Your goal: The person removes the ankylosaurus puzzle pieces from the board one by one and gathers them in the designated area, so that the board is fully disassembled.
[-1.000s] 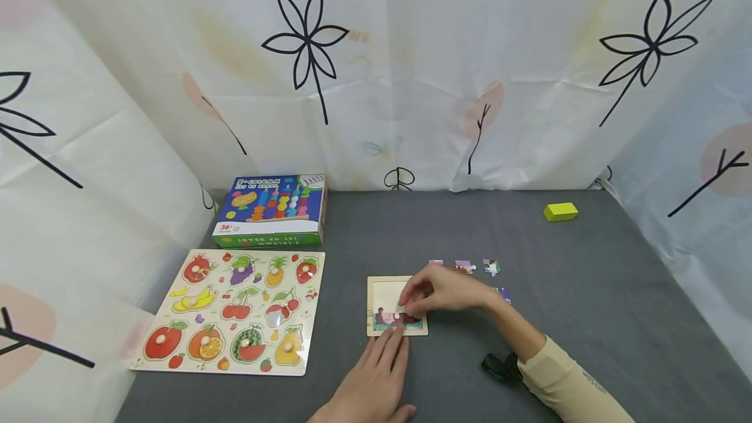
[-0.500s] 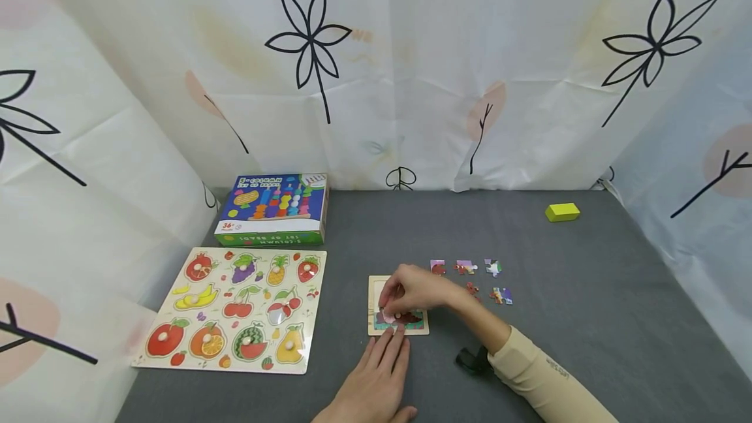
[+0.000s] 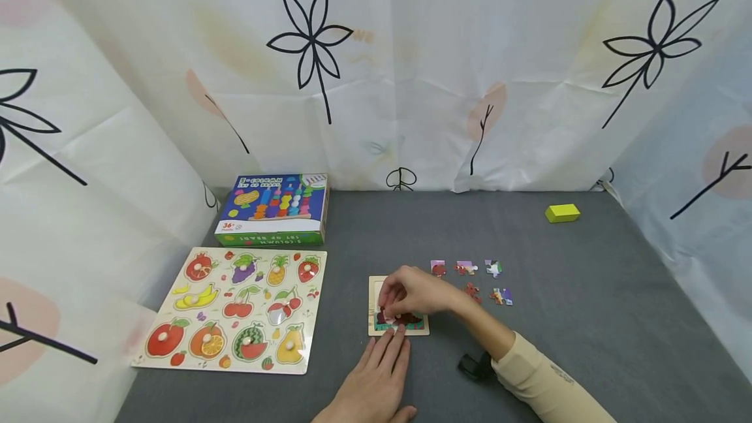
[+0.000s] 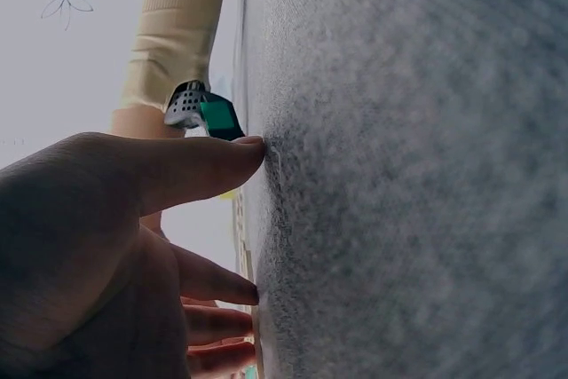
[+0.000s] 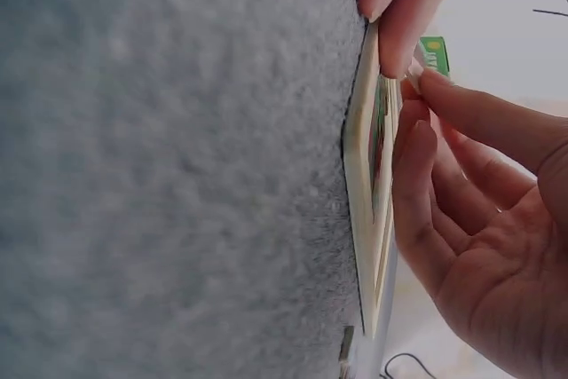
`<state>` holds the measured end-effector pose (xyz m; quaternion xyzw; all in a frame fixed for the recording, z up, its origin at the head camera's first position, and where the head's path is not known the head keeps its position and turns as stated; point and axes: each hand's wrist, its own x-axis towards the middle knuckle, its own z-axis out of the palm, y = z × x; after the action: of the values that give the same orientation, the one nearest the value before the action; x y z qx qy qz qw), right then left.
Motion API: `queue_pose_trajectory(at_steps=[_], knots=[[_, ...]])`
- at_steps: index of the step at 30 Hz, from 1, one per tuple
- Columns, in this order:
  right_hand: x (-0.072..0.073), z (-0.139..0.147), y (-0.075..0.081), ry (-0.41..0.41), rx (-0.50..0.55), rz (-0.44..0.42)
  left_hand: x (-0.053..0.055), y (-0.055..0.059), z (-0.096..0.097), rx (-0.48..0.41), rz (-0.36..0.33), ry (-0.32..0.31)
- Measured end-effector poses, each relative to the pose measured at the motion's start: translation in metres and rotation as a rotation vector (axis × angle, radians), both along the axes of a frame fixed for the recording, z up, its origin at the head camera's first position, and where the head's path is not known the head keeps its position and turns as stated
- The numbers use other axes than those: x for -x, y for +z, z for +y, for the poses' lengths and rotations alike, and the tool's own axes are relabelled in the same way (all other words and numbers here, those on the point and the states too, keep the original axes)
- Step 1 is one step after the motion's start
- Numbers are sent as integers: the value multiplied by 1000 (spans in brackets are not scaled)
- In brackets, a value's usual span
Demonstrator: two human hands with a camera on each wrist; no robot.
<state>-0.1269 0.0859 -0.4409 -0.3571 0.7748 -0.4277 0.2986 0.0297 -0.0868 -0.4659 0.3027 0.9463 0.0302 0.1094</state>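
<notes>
A small square wooden puzzle tray point(image 3: 372, 299) lies on the grey cloth, with a joined row of jigsaw pieces point(image 3: 414, 321) along its near side. My right hand point(image 3: 418, 291) reaches over the tray and pinches a jigsaw piece point(image 5: 414, 72) between thumb and index finger, above the tray's left part. The fingers hide most of that piece. My left hand point(image 3: 371, 380) lies palm down with straight fingers, its fingertips on the tray's near edge. In the left wrist view, its thumb point(image 4: 204, 166) touches the cloth.
Several loose jigsaw pieces point(image 3: 467, 267) lie right of the tray. A fruit peg board point(image 3: 217, 309) and a boxed bead toy point(image 3: 273, 211) are at left. A yellow block point(image 3: 562, 213) sits at the far right. A black wrist device point(image 3: 473, 367) is by the right sleeve.
The right hand has shifted left over the tray with the piece, then stayed nearly still over the last half second. The left hand keeps its place.
</notes>
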Motion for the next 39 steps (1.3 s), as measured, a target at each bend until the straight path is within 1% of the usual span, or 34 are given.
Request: queue_pose_trajectory(at_steps=[4,8,17,26,31,35,39], knots=[[-2,6,-1,-9,48,26,0,-1,0,5,9,0],[-4,16,3,-24,77,24,0,-2,0,6,9,0],[-10,50,5,-75,80,-10,1,-5,1,0,19,3],[-16,84,2,-119,42,-27,0,-4,2,18,-10,29],[-20,96,1,-115,25,-12,-1,-3,1,16,23,14],[-22,100,0,-120,17,-19,-1,-3,1,9,55,4],[-23,101,0,-128,11,-12,-1,-2,0,-3,62,-2]])
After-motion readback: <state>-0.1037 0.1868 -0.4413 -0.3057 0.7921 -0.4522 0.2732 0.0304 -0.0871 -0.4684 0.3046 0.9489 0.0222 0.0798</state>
